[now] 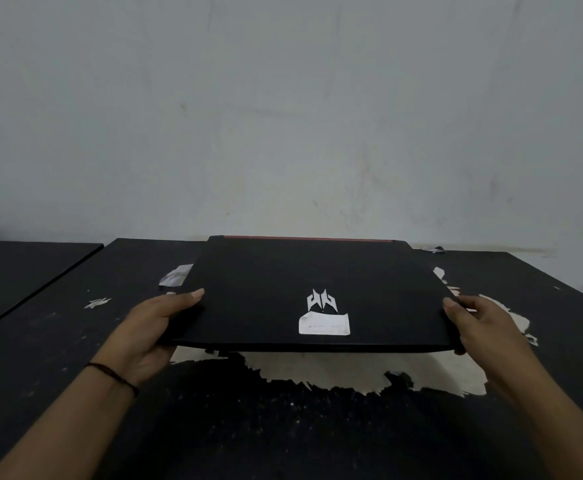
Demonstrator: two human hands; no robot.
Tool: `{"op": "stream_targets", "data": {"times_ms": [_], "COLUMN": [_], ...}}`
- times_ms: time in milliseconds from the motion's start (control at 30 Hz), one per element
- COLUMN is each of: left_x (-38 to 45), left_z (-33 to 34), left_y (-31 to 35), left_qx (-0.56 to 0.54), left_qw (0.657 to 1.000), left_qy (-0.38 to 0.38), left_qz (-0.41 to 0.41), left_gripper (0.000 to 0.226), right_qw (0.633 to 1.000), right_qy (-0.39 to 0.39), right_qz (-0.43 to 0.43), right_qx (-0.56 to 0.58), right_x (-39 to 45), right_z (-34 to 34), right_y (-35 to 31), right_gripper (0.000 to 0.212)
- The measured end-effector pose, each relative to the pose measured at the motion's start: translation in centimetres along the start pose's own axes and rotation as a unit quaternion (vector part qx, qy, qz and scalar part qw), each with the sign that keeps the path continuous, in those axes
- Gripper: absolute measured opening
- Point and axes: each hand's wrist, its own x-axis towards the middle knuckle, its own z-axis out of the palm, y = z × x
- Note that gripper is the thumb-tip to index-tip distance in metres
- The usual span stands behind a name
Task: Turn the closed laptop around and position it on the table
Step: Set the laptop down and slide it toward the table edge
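Observation:
A closed black laptop (276,289) with a silver logo and a white sticker on its lid is held above the table (58,341), its near edge lifted off the surface. A red strip runs along its far edge. My left hand (155,327) grips the laptop's left side, thumb on the lid and fingers underneath. My right hand (480,327) grips the right side the same way. A dark cord bracelet sits on my left wrist.
The black tabletop is worn, with pale peeled patches (352,368) under and in front of the laptop and scraps at both sides. A second dark table (16,271) adjoins at the left. A grey wall (283,116) stands right behind the table.

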Motion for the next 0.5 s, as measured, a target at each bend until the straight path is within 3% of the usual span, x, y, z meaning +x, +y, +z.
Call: {"op": "stream_targets", "data": {"times_ms": [167, 500], "left_x": [-1.0, -2.7], "left_z": [-0.9, -2.4], "left_y": [-0.1, -1.4], "left_qx": [0.053, 0.088], "left_qw": [0.998, 0.996], "left_qy": [-0.008, 0.020], "left_qz": [-0.022, -0.002], "left_gripper": [0.037, 0.023], "right_qw": [1.000, 1.000], "right_qy": [0.001, 0.001], "right_qz": [0.005, 0.023], "right_qx": [-0.014, 0.007], "right_x": [-1.4, -3.6], "right_z": [-0.3, 0.2], "right_y": [0.9, 2.8], "right_gripper": [0.039, 0.040]}}
